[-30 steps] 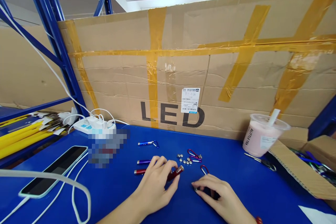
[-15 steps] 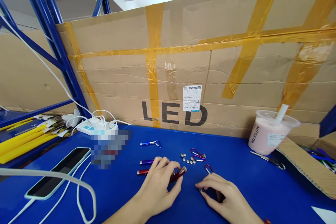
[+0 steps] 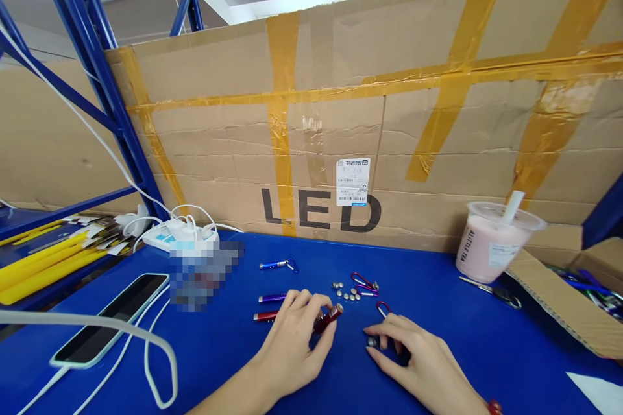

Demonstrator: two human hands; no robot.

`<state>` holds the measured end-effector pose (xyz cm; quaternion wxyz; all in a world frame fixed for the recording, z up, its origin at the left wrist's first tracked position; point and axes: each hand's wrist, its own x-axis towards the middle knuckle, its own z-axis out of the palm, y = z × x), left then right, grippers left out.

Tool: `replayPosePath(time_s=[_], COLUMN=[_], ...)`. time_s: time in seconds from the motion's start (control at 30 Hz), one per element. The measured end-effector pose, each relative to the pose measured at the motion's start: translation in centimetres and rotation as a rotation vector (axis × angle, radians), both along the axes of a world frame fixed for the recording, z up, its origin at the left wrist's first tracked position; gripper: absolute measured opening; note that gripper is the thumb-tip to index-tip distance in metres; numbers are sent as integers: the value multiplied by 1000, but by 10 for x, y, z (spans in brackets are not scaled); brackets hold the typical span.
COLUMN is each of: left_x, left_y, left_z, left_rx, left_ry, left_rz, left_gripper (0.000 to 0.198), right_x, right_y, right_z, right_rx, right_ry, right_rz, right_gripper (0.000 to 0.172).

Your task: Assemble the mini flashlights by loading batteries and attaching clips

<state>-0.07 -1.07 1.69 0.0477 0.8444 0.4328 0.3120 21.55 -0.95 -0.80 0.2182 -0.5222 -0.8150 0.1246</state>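
My left hand (image 3: 292, 343) is closed around a small red keychain flashlight (image 3: 329, 318), its silver tip pointing up and right. My right hand (image 3: 418, 363) rests on the blue table (image 3: 233, 363), fingertips pinching a small silver part (image 3: 372, 341). Just behind my hands lie several silver button cells (image 3: 348, 293) and coloured carabiner clips (image 3: 364, 283). A red clip (image 3: 383, 308) lies by my right fingers. Other little flashlights lie to the left: a blue one (image 3: 275, 264), a purple one (image 3: 271, 298) and a red one (image 3: 265, 316).
A taped cardboard box marked LED (image 3: 341, 136) walls off the back. A pink drink cup with a straw (image 3: 489, 243) and scissors (image 3: 491, 290) stand right, beside an open carton (image 3: 559, 298). A phone (image 3: 109, 318), white cables (image 3: 146, 363) and a power strip (image 3: 175, 233) lie left.
My right fingers have shifted slightly and now pinch the small silver part clear of the table. My left hand keeps the red flashlight. The view has tilted a little.
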Motion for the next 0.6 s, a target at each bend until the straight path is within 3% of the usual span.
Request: replayPosePath(time_s=[0.27, 0.6], left_x=[2, 3], left_y=[-1, -6], left_z=[-1, 4], left_rx=[-68, 2], left_ry=[20, 16], left_rz=[3, -60], left_gripper=[10, 12], right_x=[2, 3], right_y=[2, 3], right_z=[-5, -7], right_rx=[2, 1], right_ry=[55, 120], right_rz=[27, 9], right_gripper=[17, 13])
